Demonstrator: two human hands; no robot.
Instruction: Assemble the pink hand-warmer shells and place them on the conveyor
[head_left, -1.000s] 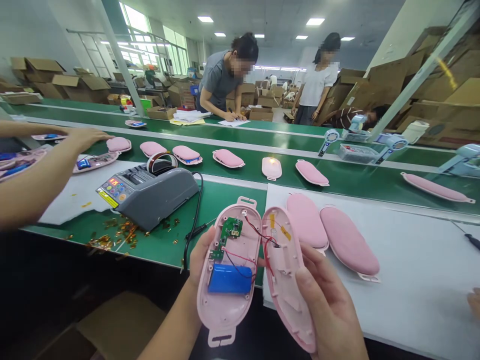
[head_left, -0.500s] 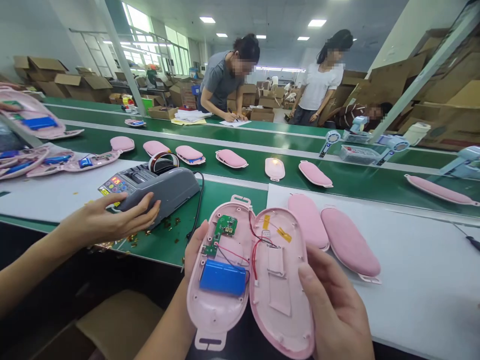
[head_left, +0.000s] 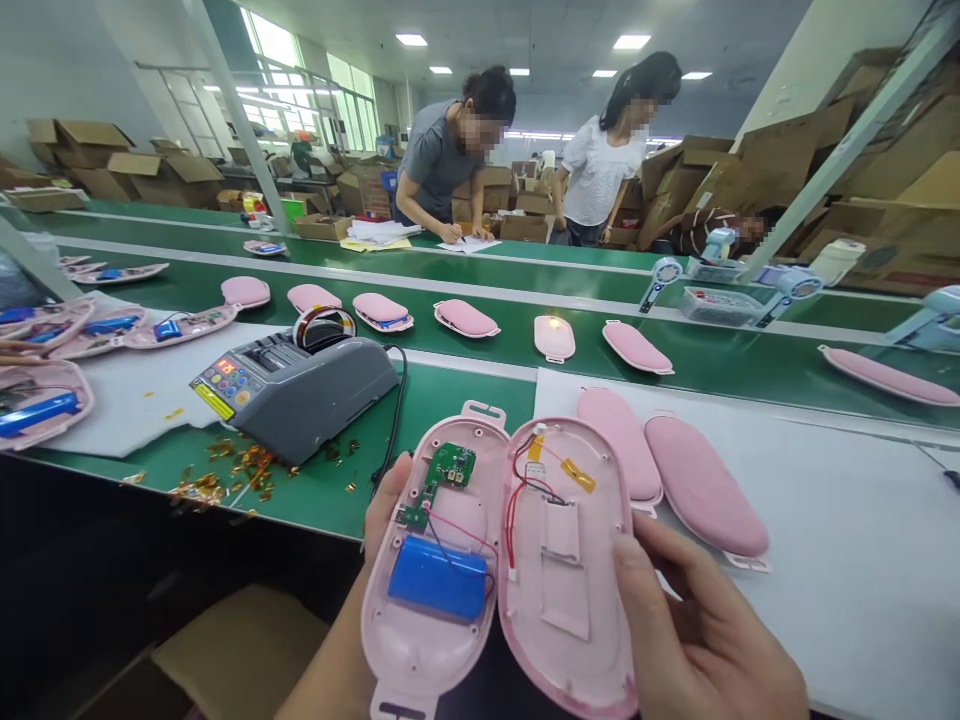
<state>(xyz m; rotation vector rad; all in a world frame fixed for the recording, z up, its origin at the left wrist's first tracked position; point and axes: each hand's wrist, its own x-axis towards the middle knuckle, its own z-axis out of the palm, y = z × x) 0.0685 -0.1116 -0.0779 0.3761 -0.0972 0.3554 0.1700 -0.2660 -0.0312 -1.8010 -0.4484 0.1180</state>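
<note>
My left hand (head_left: pixel 384 505) grips the outer left edge of a pink shell half (head_left: pixel 427 655), which holds a green circuit board (head_left: pixel 452 468) and a blue battery (head_left: pixel 438 578). The other pink shell half (head_left: pixel 600 620) lies open beside it, with my right hand (head_left: pixel 697 610) closed on its right edge, thumb on the rim. Red and black wires and strips of amber tape (head_left: pixel 578 475) show inside this half. Both halves are held side by side, insides facing up, in front of the bench edge.
A grey tape dispenser (head_left: pixel 300 385) stands left, with amber tape scraps (head_left: pixel 225 470) before it. Closed pink cases (head_left: pixel 705 485) lie on white sheeting at right; more sit along the green belt (head_left: pixel 495 375). Two people stand across the bench.
A co-worker's hand has left the tape dispenser. An open case with a battery has appeared at the left edge. My hands and the shell halves have shifted slightly; a person across has moved left.
</note>
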